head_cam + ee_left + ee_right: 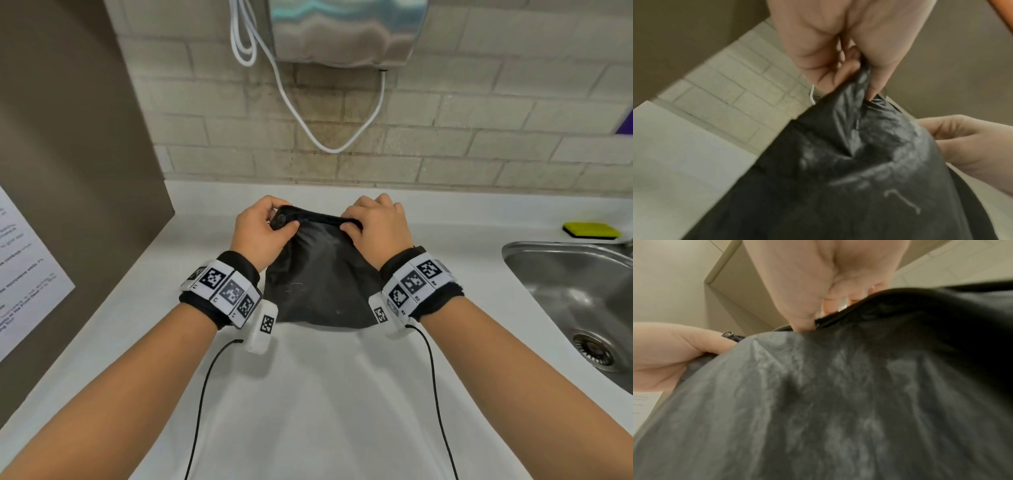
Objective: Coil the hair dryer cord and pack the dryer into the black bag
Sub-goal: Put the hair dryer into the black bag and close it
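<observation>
The black bag (322, 277) lies bulging on the white counter (325, 394), its top edge at the far side. My left hand (265, 226) pinches the bag's top left corner, thumb on the near face by a small round fastener (281, 218). My right hand (375, 224) grips the top right part of the rim, fingers curled over it. In the left wrist view, fingers of the left hand (840, 53) pinch gathered black fabric of the bag (859, 178). The right wrist view shows the right hand (818, 288) curled over the edge of the bag (838, 402). No hair dryer or its cord is visible.
A steel sink (579, 298) is set into the counter at right, with a yellow sponge (592, 230) behind it. On the brick wall hangs a metal dispenser (346, 31) with a looped white cable (308, 113). A brown panel with a paper notice (24, 274) stands left.
</observation>
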Available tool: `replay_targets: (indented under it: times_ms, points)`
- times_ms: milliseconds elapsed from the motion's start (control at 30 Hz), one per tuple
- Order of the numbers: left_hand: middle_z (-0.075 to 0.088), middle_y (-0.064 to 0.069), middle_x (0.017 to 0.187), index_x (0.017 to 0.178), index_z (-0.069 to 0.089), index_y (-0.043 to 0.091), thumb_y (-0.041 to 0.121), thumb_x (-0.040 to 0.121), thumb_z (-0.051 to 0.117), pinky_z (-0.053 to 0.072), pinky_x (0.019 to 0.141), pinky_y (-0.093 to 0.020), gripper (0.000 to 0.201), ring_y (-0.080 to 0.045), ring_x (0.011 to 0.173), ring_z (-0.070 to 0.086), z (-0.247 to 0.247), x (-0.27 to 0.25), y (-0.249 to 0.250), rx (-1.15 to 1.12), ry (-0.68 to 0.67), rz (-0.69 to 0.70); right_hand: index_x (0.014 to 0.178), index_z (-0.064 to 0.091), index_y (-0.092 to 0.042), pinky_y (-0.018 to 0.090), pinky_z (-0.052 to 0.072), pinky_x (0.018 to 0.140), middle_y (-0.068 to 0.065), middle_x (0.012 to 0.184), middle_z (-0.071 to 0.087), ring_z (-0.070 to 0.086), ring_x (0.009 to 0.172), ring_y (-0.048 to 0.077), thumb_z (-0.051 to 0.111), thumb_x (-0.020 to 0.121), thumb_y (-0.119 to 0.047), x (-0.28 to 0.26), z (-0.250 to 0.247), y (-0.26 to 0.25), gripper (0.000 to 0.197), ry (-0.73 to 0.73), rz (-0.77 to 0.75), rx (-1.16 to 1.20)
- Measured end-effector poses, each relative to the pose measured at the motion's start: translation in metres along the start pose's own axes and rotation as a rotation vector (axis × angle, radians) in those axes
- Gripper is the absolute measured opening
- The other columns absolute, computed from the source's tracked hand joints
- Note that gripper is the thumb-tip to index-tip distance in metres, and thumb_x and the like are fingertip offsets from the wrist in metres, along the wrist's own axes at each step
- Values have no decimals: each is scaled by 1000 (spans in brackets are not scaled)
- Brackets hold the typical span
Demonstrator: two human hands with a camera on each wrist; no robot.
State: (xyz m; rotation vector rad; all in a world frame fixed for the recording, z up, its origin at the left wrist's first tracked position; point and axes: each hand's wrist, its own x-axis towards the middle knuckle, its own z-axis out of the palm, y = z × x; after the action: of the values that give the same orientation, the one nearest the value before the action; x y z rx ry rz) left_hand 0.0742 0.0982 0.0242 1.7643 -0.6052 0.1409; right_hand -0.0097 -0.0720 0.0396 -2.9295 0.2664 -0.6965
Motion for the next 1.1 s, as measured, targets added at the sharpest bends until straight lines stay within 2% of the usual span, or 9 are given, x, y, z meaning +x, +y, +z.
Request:
replay_targets:
  times_ms: [167, 267, 400, 433, 567, 700, 933, 1033, 1100]
  points:
    - [60, 3, 70, 72, 56, 22, -3, 78, 67, 47, 63, -14, 28, 3, 57, 56, -2, -2, 1, -183, 139, -85, 103, 60, -1, 33, 44, 81, 15, 104, 53, 54, 91, 31, 44, 90, -3, 3, 7, -14, 20, -11, 63, 242]
    - [57, 6, 65, 69, 56, 21, -4, 76, 65, 45, 61, -8, 28, 2, 54, 53, 8, -10, 6, 8, 136, -27, 107, 56, -5, 29, 43, 76, 5, 95, 46, 48, 76, 19, 41, 85, 7, 0, 8, -25, 30, 35, 65, 399]
    - [52, 5, 65, 82, 58, 15, 5, 80, 61, 41, 63, -18, 10, -13, 65, 51, 15, -16, 15, 347, 12, 107, 95, 47, -9, 17, 31, 61, -4, 79, 38, 38, 66, 3, 45, 88, -4, -5, 6, -31, 9, 43, 6, 598]
    - [52, 4, 69, 87, 60, 11, 6, 81, 60, 40, 66, -20, 7, -15, 69, 51, 15, -17, 17, 403, -7, 135, 86, 45, -12, 17, 30, 61, -5, 76, 38, 38, 66, 4, 47, 90, -10, -6, 7, -32, 5, 43, -19, 620]
    - [61, -11, 92, 106, 58, 3, 4, 85, 53, 41, 75, -28, 21, -26, 88, 56, 17, -18, 25, 530, -79, 181, 59, 43, -24, 27, 35, 75, -8, 67, 37, 43, 77, 22, 58, 87, -32, -10, 14, -35, 32, -55, 3, 603]
    - [62, -15, 107, 116, 54, 3, 6, 89, 47, 40, 78, -30, 27, -31, 98, 57, 18, -18, 26, 624, -134, 204, 59, 43, -28, 29, 37, 81, -9, 70, 39, 43, 90, 25, 61, 83, -33, -10, 13, -39, 31, -85, 84, 599]
    - [60, -16, 96, 112, 53, 0, 10, 89, 52, 36, 67, -30, 25, -34, 85, 57, 17, -19, 22, 685, -152, 325, 59, 37, -26, 35, 38, 78, -12, 70, 34, 38, 89, 23, 49, 84, -15, -9, 11, -42, 30, -116, 89, 522]
    - [62, -17, 81, 96, 60, -2, 12, 84, 58, 41, 55, -29, 19, -35, 64, 60, 13, -21, 19, 663, -156, 451, 60, 36, -25, 34, 35, 77, -11, 68, 36, 41, 85, 26, 42, 91, -16, -9, 13, -40, 34, -83, 56, 552]
    - [62, -14, 73, 88, 63, 0, 24, 85, 51, 47, 48, -29, 27, -31, 53, 59, 9, -23, 13, 642, -141, 506, 64, 41, -14, 31, 31, 75, -9, 62, 37, 42, 76, 23, 39, 95, -14, -9, 12, -39, 31, -40, 16, 603]
